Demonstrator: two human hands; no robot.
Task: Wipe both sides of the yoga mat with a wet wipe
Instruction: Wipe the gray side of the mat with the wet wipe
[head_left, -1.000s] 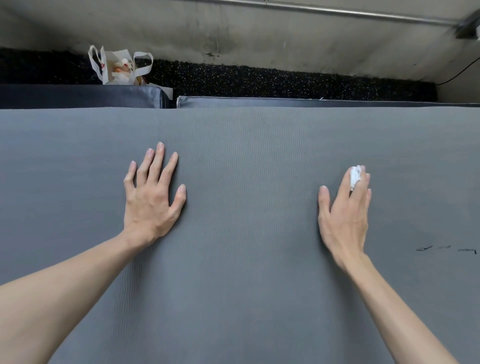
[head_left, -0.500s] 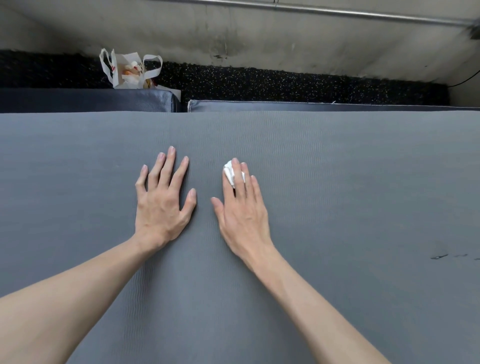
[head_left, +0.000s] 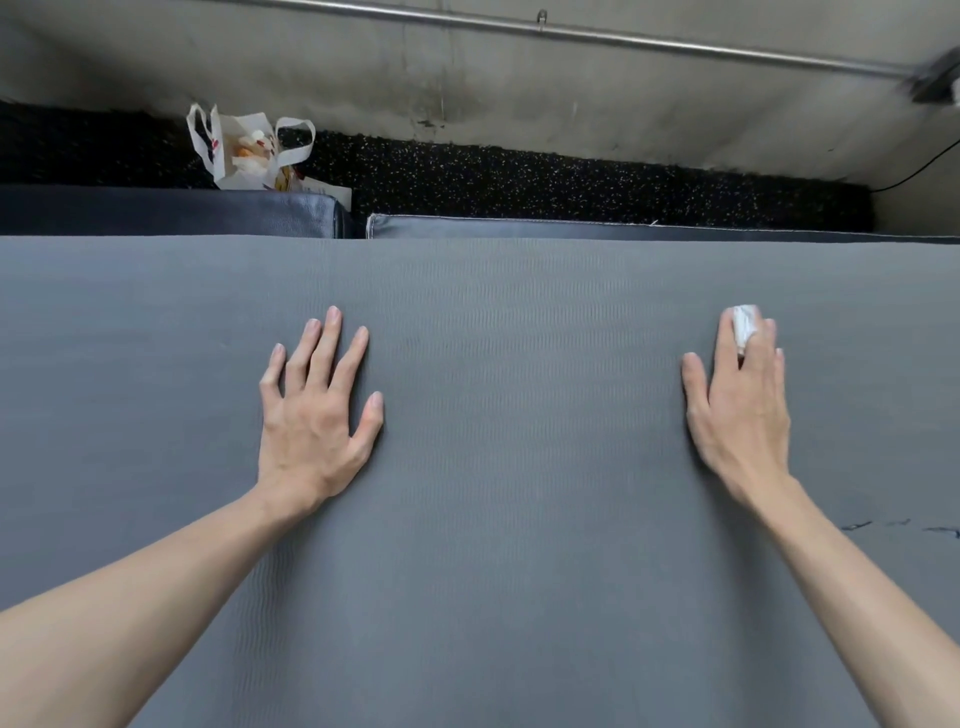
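Two hands flat on a grey yoga mat — a wet wipe under the right.

The left hand rests palm-down, fingers straight and spread, holding nothing. Well apart, the right hand presses a bunched white wipe against the mat with straight fingers — the wipe shows at the fingertips. A white plastic bag sits beyond the mat's far edge, near dark pads.
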